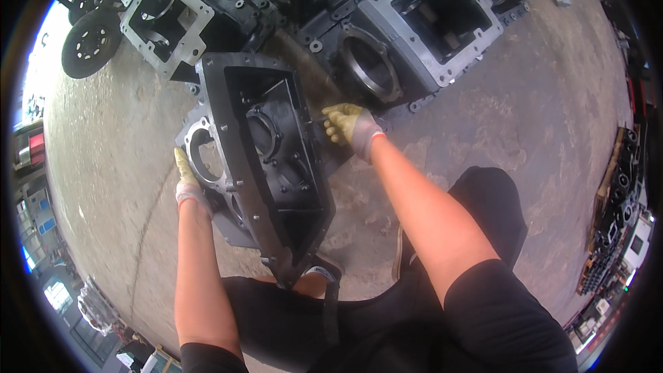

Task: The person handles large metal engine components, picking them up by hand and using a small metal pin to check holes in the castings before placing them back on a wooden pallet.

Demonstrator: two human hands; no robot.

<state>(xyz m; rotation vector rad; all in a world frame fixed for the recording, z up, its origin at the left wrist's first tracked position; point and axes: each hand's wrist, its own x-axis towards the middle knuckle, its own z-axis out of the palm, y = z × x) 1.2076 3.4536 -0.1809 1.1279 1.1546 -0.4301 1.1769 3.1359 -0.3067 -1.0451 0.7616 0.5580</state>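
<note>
A large dark metal gearbox housing (276, 186) stands tilted between my arms, its open hollow side turned up and to the right. Inside it show a round ringed bore and ribbed walls. My left hand (188, 179), in a yellowish coated glove, grips its left side beside a bare-metal round flange (205, 155). On the other side, my right hand (351, 128), gloved alike, has its fingers curled close to the housing's right edge. Whatever may be in those fingers is too dark to make out.
More cast housings stand ahead, one with a square opening (476, 45) at the right, another (135, 45) at the left. A black wheel (90, 43) is at the far left. Rows of dark parts (615, 200) line the right side. The floor (442, 138) is concrete.
</note>
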